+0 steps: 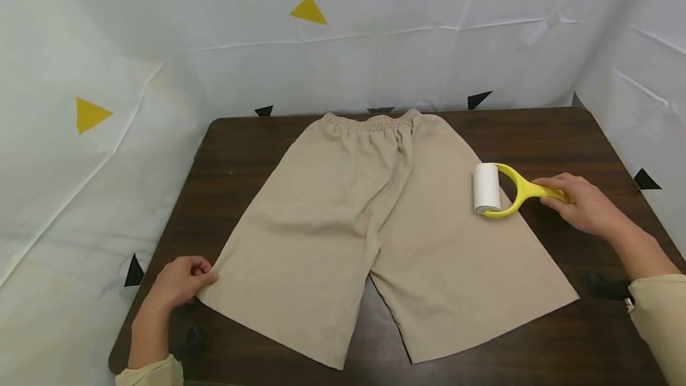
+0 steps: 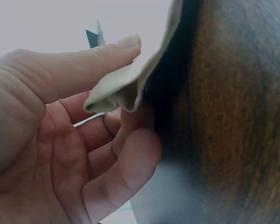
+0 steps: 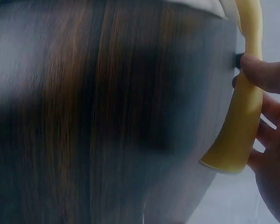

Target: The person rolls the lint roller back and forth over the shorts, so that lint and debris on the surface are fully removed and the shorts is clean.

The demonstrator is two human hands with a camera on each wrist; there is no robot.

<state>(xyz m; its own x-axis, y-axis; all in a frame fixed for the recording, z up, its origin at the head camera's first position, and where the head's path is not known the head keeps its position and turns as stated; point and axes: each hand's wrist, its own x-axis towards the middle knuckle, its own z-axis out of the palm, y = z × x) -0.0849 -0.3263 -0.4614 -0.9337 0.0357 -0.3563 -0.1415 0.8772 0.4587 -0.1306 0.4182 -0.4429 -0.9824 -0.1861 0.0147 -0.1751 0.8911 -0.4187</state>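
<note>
Beige shorts [image 1: 311, 225] with a gathered elastic waistband lie spread on the dark wood table, waistband at the far side and leg openings toward me. My left hand [image 1: 179, 282] pinches the outer hem corner of the left leg; in the left wrist view the folded hem [image 2: 116, 91] sits between thumb and fingers. My right hand [image 1: 584, 204] grips the yellow handle [image 3: 238, 116] of a lint roller [image 1: 486, 188]. Its white roll is over the outer side of the right leg, apparently touching the fabric. The palm side of the right hand is hidden in the head view.
The dark wood table [image 1: 214, 195] has rounded corners. White sheeting [image 1: 375, 64] with yellow and black triangles rises behind the table and along both sides. Dark blurry marks show on the table near both wrists.
</note>
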